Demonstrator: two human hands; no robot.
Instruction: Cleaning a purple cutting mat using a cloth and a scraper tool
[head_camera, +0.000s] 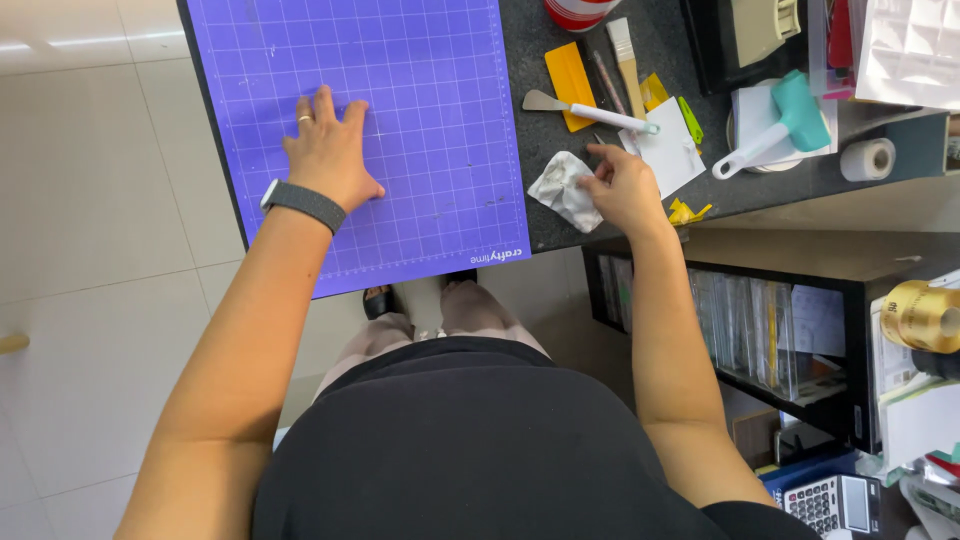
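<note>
Pinching a crumpled white wipe (562, 188), my right hand (625, 188) has its fingertips closed on the wipe's right edge; the wipe lies on the dark countertop (560, 232) just right of the purple cutting mat (420, 100). My left hand (330, 150) lies flat and spread on the mat, palm down, gripping nothing, with a ring on 1 finger and a grey wristband (303, 203) behind it. Just beyond the wipe I see a white-handled spatula (590, 110), a yellow scraper (569, 86), a brush (626, 55) and a teal-headed tool (780, 125).

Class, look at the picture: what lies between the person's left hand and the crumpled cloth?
Only bare purple cutting mat and a strip of dark tabletop lie between the left hand and the crumpled cloth, seen in the head view.
</note>
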